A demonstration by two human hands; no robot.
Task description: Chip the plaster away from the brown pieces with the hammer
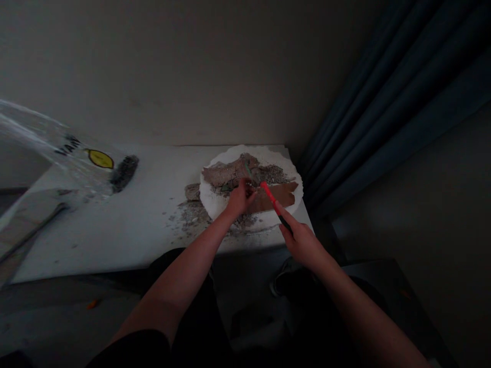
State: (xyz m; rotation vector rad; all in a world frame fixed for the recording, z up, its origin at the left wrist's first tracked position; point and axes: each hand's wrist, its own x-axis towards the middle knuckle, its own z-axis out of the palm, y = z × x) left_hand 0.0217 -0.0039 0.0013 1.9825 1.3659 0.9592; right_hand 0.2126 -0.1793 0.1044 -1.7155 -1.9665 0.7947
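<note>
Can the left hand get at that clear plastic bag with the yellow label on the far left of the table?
Probably yes. The left hand is at the rubble on the white plate; the tabletop toward the plastic bag holds only scattered crumbs.

- Both my forearms are bare from the wrists up, with no sleeves over them.
- My left hand (238,200) has no glove, ring or band that I can make out in this dim light.
- My right hand (303,240) is bare too; no watch or strap shows at its wrist.
- At 6 o'clock, below my arms, I wear dark, near-black clothing over my lap; its detail is lost in shadow.
</note>
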